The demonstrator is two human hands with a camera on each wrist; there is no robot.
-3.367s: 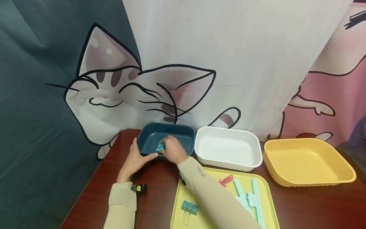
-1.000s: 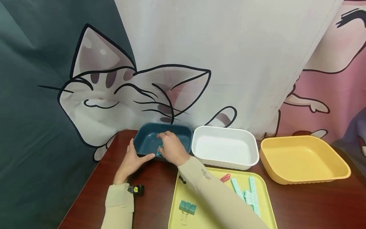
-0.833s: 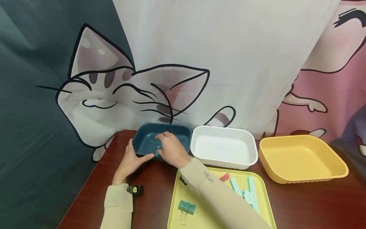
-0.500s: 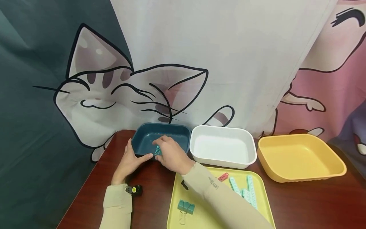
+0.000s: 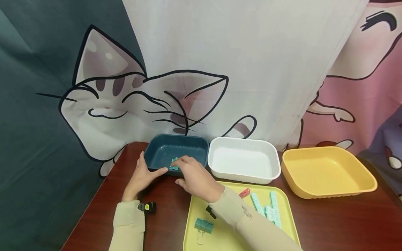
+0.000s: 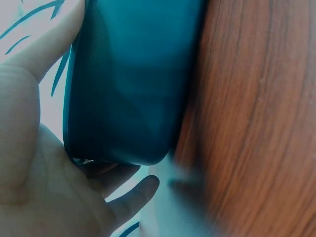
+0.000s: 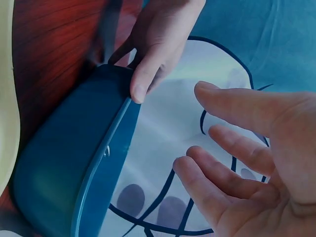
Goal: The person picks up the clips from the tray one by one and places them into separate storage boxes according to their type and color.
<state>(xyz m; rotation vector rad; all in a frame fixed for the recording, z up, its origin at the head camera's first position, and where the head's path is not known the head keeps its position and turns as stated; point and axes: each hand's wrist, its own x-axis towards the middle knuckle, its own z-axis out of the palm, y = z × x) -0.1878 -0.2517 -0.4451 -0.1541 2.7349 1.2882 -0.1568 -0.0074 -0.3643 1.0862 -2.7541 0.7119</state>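
My left hand (image 5: 142,179) grips the near left corner of a dark blue bin (image 5: 163,153), its thumb on the front rim and its fingers along the left side. In the left wrist view those fingers reach round the bin's end. A teal binder clip (image 5: 173,165) lies inside the bin near the front wall. My right hand (image 5: 198,177) hangs over the bin's front right edge, fingers overlapping the clip in the head view. Seen from the right wrist, the right hand (image 7: 247,163) has thumb and fingers spread apart, holding nothing.
A yellow tray (image 5: 226,240) in front bears a larger teal binder clip (image 5: 203,225), a red clip (image 5: 244,193) and mint bag clips (image 5: 275,209). A white bin (image 5: 245,157) and a yellow bin (image 5: 329,170) stand right of the blue one.
My right hand has let go of the teal binder clip inside the blue bin and drawn back toward me and to the right. The left hand keeps its hold on the bin.
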